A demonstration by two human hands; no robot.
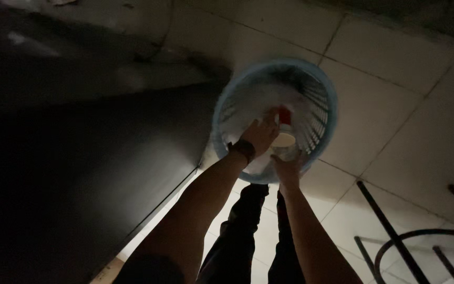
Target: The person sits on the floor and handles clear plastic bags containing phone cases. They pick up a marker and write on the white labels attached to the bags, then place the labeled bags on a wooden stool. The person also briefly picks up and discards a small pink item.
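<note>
A light blue slatted plastic basket (226, 113) stands on the tiled floor, with white crumpled material inside it. My left hand (260, 134), a dark band on its wrist, reaches into the basket and grips a red and white object (284, 116). My right hand (288, 167) is at the basket's near rim, its fingers around a clear cup with a white inside (284, 141). Both arms stretch down over my dark trouser legs.
A large dark surface (80, 158) fills the left side, close beside the basket. Pale floor tiles (390, 105) lie to the right. A black metal frame with bars and a curved ring (395, 236) sits at the lower right.
</note>
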